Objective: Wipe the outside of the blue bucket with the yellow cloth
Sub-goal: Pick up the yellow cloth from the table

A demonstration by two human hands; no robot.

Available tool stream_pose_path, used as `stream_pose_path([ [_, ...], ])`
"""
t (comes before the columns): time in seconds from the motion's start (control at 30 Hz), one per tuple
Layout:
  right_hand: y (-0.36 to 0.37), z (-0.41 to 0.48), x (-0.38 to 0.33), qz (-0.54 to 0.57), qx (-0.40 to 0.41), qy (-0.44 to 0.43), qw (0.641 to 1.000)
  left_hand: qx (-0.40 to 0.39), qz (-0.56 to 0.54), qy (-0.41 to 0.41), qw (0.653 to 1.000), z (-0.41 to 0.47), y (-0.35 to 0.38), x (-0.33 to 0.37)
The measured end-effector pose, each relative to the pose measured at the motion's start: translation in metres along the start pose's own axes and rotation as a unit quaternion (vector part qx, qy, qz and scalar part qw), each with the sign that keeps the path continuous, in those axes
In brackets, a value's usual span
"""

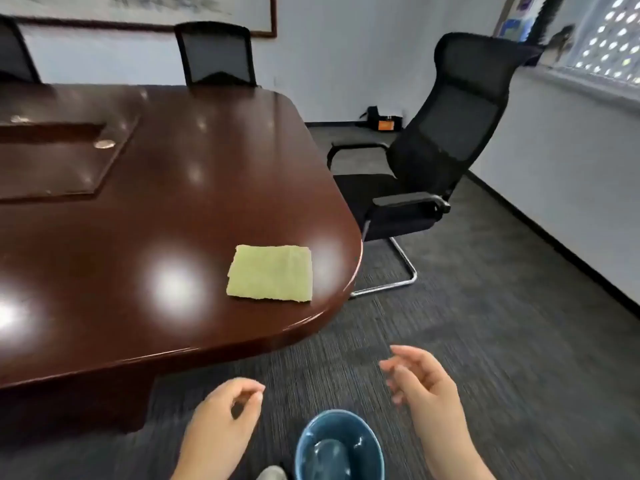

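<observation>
The blue bucket (pixel 339 445) stands upright on the carpet at the bottom centre, its open top facing me. The yellow cloth (pixel 271 274) lies folded flat on the dark wooden table (pixel 138 209), close to its rounded near-right corner. My left hand (pixel 227 417) hovers left of the bucket with fingers loosely curled and nothing in it. My right hand (pixel 426 382) hovers to the right of the bucket, fingers spread and empty. Neither hand touches the bucket or the cloth.
A black mesh office chair (pixel 426 161) stands on the grey carpet right of the table. Two more chairs (pixel 216 55) are at the table's far side. A white wall and window run along the right. A small black and orange object (pixel 382 119) sits by the far wall.
</observation>
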State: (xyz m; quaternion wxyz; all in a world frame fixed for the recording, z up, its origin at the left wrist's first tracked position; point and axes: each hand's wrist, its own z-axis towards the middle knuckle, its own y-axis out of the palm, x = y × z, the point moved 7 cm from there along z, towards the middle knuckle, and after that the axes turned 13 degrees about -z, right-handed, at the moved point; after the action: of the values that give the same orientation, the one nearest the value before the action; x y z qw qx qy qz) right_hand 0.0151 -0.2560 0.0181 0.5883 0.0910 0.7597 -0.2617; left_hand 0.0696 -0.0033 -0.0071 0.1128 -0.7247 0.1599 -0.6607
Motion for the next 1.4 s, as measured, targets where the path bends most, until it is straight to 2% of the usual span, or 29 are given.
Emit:
stream_pose_path([
  [0.2, 0.100, 0.083, -0.048, -0.168, -0.054, -0.094, 0.980, 0.001, 0.030, 0.091, 0.995, 0.097, -0.026, 0.008],
  [0.37, 0.152, 0.124, -0.042, -0.317, -0.088, -0.119, 0.937, -0.007, 0.094, 0.101, 0.990, 0.170, -0.023, -0.002],
  [0.47, 0.168, 0.137, -0.036, -0.415, -0.109, -0.148, 0.891, -0.060, 0.143, 0.127, 0.980, 0.200, -0.006, -0.005],
  [0.57, 0.185, 0.154, -0.034, -0.515, -0.146, -0.175, 0.826, -0.134, 0.228, 0.168, 0.950, 0.220, 0.013, -0.015],
  [0.7, 0.215, 0.164, -0.029, -0.591, -0.207, -0.236, 0.743, -0.213, 0.312, 0.174, 0.910, 0.230, 0.022, -0.038],
  [0.83, 0.234, 0.174, -0.023, -0.627, -0.229, -0.261, 0.697, -0.198, 0.320, 0.186, 0.908, 0.235, 0.020, -0.039],
  [0.93, 0.236, 0.179, -0.033, -0.648, -0.196, -0.293, 0.676, -0.198, 0.361, 0.226, 0.883, 0.234, 0.021, -0.023],
  [1.03, 0.237, 0.179, -0.040, -0.651, -0.143, -0.329, 0.669, -0.177, 0.370, 0.264, 0.873, 0.236, 0.023, -0.019],
  [1.17, 0.235, 0.181, -0.036, -0.646, -0.127, -0.341, 0.671, -0.168, 0.368, 0.288, 0.868, 0.236, 0.023, -0.020],
  [1.33, 0.224, 0.175, -0.048, -0.615, -0.129, -0.292, 0.721, -0.158, 0.344, 0.327, 0.866, 0.231, 0.018, -0.010],
  [1.4, 0.222, 0.174, -0.042, -0.599, -0.171, -0.263, 0.737, -0.168, 0.319, 0.322, 0.875, 0.231, 0.015, -0.007],
])
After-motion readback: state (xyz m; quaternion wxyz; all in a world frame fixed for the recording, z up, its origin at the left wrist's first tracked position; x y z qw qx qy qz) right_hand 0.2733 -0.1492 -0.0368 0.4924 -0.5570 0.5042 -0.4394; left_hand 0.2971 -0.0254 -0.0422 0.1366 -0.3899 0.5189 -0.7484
